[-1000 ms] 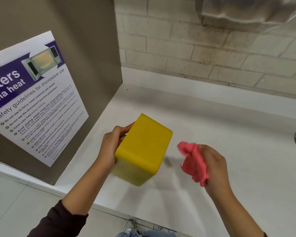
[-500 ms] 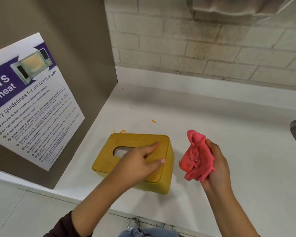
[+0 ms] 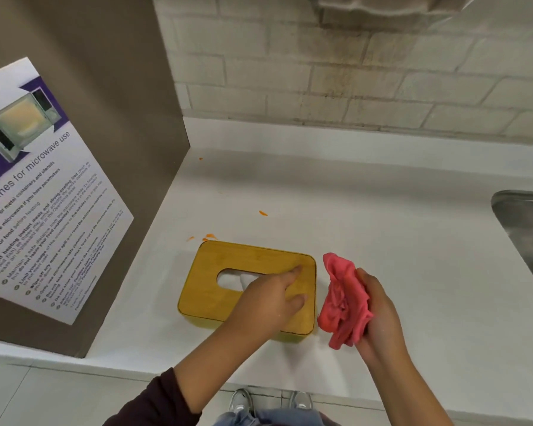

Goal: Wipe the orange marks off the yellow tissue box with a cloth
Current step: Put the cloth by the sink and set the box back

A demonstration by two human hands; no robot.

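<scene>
Set back flat on desk (image 3: 382,241) from its raised tilt: yellow tissue box (image 3: 228,299), left hand (image 3: 271,299) spread open on lid, right hand (image 3: 379,315) clutching bunched cloth (image 3: 342,305) just beside; lid apparently clean, orange flecks (image 3: 262,213) left on desk.

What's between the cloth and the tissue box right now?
Nothing: the head view shows a narrow strip of bare white counter between the pink cloth, bunched in the right hand, and the box. The left hand rests on the box top.

Even, soft overhead light keeps the white bench (image 3: 382,241) bright, with faint shadows and no glare. Wide-angle distortion bends the edges; the poster (image 3: 43,195) text blurs slightly.
</scene>
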